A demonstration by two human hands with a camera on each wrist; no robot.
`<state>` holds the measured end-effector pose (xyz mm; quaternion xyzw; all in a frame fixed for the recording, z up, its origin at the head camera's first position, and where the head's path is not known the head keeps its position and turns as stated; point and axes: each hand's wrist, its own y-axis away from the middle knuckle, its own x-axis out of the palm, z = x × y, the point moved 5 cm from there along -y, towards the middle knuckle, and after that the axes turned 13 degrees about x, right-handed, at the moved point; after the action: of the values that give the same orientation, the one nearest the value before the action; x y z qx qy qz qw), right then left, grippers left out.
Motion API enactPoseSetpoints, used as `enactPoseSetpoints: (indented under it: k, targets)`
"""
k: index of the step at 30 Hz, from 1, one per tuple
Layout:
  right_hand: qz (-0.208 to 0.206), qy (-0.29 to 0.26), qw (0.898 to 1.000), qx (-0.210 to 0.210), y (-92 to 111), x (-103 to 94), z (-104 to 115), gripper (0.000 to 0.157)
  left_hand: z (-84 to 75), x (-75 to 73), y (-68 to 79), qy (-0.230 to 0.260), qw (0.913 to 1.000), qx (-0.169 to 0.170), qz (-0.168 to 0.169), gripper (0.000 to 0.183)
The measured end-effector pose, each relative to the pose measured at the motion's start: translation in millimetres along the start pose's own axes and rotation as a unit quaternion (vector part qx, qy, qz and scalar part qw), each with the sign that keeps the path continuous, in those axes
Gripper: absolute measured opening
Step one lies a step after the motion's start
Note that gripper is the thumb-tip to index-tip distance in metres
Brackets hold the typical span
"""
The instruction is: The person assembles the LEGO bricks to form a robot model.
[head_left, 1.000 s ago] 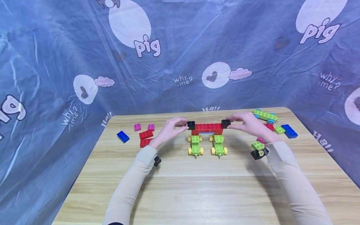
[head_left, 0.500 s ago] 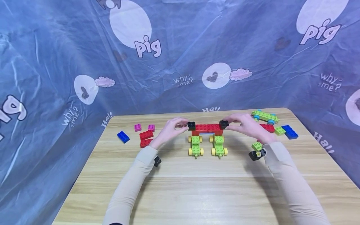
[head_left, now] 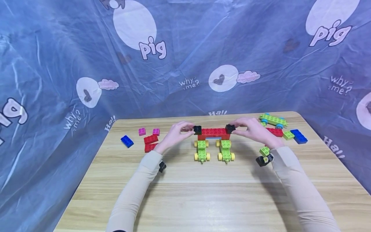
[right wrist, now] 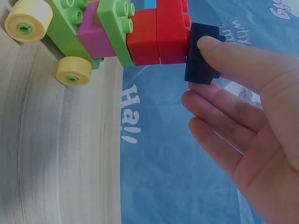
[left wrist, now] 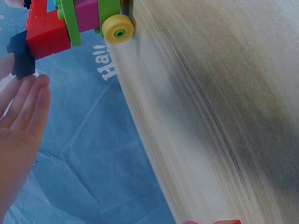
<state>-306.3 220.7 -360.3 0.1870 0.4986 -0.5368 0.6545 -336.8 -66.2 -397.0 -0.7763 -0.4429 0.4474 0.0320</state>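
The left hand pinches one black brick at nine o'clock on the red brick beam, the right hand another black brick at three, probably for balance.

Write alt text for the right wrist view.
A right hand pinches a black block at the end of a toy-brick build, next to its red bricks. The build continues through a green piece and magenta brick to a green base with yellow wheels on a wooden table.
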Motion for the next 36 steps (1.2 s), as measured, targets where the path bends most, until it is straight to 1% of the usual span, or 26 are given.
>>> enactPoseSetpoints:
  k: [16, 23, 29, 36]
  targets:
    - [0.0, 0.024, 1.0, -0.02, 0, 1.2, 5, 0.031, 1.0, 0.9, 0.4, -0.002, 1.0, -0.001, -0.001, 0.038]
    - [0.015, 0.03, 0.999, -0.016, -2, 1.4, 7, 0.03, 1.1, 0.0, -0.6, 0.003, 1.0, -0.003, 0.0, 0.038]
    - [0.012, 0.035, 0.999, -0.022, -4, 0.6, 10, 0.03, -0.4, -0.3, -1.5, 0.002, 1.0, -0.002, 0.001, 0.037]
    - [0.02, 0.041, 0.999, -0.01, -3, 2.8, 10, 0.031, -1.7, -0.1, -0.9, 0.007, 1.0, -0.006, -0.002, 0.037]
